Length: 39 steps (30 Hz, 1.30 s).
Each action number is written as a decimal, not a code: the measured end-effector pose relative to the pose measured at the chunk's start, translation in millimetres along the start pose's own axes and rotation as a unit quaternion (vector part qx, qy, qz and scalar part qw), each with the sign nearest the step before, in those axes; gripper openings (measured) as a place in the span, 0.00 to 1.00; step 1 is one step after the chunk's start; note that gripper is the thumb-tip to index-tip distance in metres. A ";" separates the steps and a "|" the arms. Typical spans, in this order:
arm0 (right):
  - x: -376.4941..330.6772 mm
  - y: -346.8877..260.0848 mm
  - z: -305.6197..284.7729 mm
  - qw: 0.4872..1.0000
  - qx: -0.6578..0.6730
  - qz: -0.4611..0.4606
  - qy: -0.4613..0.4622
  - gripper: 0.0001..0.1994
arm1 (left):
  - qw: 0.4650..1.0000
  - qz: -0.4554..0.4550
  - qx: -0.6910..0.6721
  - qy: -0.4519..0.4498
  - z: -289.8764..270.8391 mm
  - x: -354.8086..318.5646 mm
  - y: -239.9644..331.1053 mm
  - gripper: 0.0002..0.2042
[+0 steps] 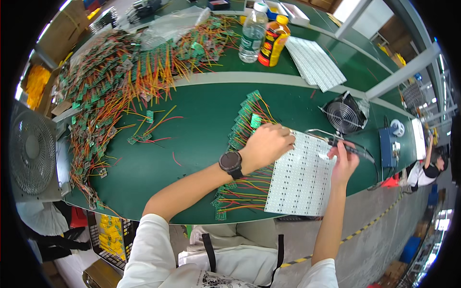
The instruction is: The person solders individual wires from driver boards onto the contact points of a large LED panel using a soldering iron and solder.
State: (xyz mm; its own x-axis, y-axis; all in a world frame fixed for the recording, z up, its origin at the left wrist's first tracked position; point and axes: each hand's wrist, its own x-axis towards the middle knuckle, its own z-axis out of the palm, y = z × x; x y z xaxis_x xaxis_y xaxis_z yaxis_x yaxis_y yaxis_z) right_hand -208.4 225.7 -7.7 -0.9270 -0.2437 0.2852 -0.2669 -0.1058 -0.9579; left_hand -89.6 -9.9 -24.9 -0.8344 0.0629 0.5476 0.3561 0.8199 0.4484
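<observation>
A white panel patterned with rows of small dots lies on the green bench before me. My left hand, with a dark watch on its wrist, is closed in a pinch at the panel's upper left edge; what its fingertips hold cannot be made out. In my right hand is a soldering iron with a black handle and a bent metal tube, its front end over the panel's upper edge. Along the panel's left side runs a row of small green circuit boards, their red and yellow wires reaching toward the panel. My left forearm hides part of the row.
A big heap of wired circuit boards covers the bench's left and back. Behind are a clear bottle, a yellow-capped bottle and stacked white panels. A small fan and a blue box stand at right.
</observation>
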 end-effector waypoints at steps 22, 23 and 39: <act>-9.4 30.3 -17.6 0.990 0.073 0.102 -0.057 0.08 | 1.000 -0.015 0.011 -0.014 7.1 9.5 3.3 0.03; -9.3 30.6 -17.3 0.990 0.072 0.102 -0.060 0.08 | 1.000 -0.019 0.009 -0.020 6.2 9.6 3.8 0.03; -9.6 24.9 -13.4 0.989 0.056 0.107 -0.081 0.09 | 0.999 -0.017 -0.002 -0.027 5.2 10.3 3.5 0.03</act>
State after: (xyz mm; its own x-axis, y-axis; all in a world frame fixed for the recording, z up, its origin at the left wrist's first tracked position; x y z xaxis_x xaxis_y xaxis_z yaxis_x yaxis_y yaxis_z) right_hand -209.6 238.4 -34.7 -0.9018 -0.4231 0.0875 -0.0302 -0.1401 -0.9897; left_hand -99.1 -3.4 -21.4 -0.8679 0.0659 0.4924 0.3282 0.8202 0.4686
